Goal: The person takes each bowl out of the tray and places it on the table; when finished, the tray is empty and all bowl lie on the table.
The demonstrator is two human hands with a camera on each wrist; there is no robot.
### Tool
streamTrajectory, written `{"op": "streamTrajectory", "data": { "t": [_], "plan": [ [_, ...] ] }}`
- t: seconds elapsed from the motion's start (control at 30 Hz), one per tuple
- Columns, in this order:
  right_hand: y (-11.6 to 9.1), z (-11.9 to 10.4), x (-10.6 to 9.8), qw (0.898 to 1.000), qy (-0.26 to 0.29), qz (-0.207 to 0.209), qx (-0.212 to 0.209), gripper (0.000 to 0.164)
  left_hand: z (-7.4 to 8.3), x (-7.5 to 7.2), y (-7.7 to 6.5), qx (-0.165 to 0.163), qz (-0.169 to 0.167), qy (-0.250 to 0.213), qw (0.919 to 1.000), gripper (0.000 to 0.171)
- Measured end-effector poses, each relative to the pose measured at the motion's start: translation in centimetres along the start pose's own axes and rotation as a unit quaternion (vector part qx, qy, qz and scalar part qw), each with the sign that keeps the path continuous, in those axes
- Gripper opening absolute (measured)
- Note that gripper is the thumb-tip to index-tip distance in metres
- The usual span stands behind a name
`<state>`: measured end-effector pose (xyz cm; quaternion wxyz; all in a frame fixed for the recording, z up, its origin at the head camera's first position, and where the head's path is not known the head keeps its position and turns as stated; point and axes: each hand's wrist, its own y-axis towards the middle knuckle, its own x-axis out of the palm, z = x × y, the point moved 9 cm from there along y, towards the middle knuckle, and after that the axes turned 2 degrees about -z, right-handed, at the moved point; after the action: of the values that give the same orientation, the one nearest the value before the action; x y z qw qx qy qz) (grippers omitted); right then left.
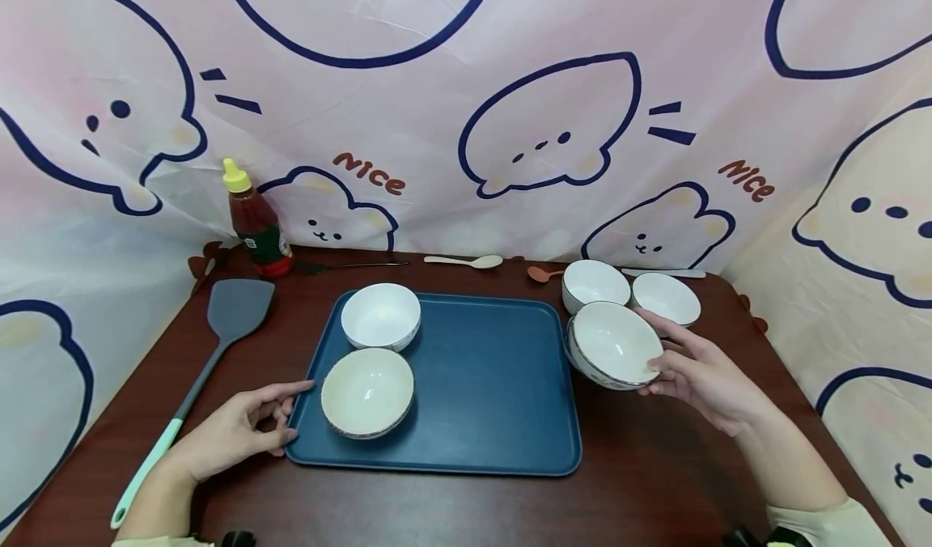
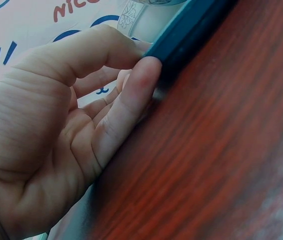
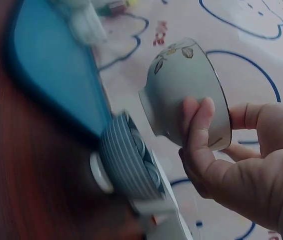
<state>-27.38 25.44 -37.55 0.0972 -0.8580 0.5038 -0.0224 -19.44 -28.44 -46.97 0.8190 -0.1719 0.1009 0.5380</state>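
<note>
My right hand grips a white bowl by its right side, thumb at the rim. In the right wrist view the bowl is tilted and has a leaf pattern outside. Below it stands a blue striped bowl, mostly hidden from the head view. My left hand holds the left edge of the blue tray, with thumb and index finger at the rim. Two white bowls stand on the tray's left part, one at the back and one in front.
Two more white bowls stand at the back right. Along the back lie a dark fork, a pale spoon and a brown spoon. A sauce bottle stands back left, near a grey spatula. Printed cloth hangs behind.
</note>
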Motion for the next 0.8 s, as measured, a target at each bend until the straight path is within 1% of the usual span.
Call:
{"op": "streamTrajectory", "data": {
  "t": [0.2,0.33,0.43,0.57,0.8],
  "plan": [
    [-1.7,0.6,-2.8,1.000,-0.010,-0.004,-0.021,0.065,0.1,-0.1,0.0,0.002,0.006,0.009,0.9999,0.063],
    [-2.6,1.1,-4.6,0.999,-0.008,-0.020,-0.039,0.064,0.2,0.0,0.0,0.000,0.005,0.009,0.9999,0.063],
    [-3.1,1.5,-6.0,0.998,0.008,-0.039,-0.053,0.064,0.2,0.1,0.1,-0.001,0.005,0.008,1.0000,0.064],
    [-3.6,2.4,-7.7,0.997,0.031,-0.050,-0.057,0.065,0.3,0.0,0.1,0.001,0.005,0.009,0.9999,0.063],
    [-3.6,4.0,-9.9,0.997,0.047,-0.042,-0.048,0.065,0.2,0.1,0.2,0.004,0.004,0.005,1.0000,0.063]
  ]
}}
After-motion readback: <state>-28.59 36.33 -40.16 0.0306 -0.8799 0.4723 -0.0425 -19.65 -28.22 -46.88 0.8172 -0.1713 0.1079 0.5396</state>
